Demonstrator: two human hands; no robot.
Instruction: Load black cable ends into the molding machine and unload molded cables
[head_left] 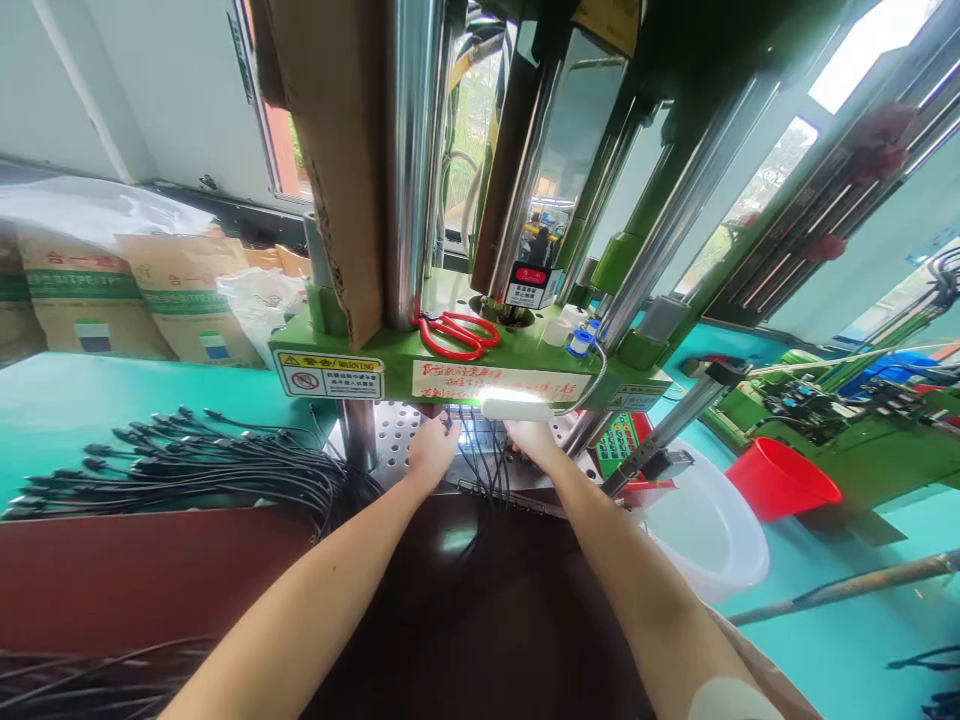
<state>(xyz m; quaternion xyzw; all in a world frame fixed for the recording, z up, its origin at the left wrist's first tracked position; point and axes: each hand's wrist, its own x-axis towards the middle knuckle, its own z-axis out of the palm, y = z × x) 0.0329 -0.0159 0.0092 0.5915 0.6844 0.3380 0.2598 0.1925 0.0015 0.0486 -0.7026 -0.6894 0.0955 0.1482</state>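
Nearest you, the dark red worktop (150, 570) runs up to the front of the green press (390, 355), and both your forearms reach across it. Your left hand (431, 450) and right hand (532, 440) lie side by side just under the press's front edge, on the perforated metal plate (394, 430). The row of black cables (484, 465) sits between them, and both hands touch it. Your fingers curl forward out of sight, so I cannot tell how tight either grip is or whether it holds a cable. Left of the press lies a loose bundle of cables (210, 465), and right of it a white basin (705, 530). On the press's ledge rest red scissors (457, 333).
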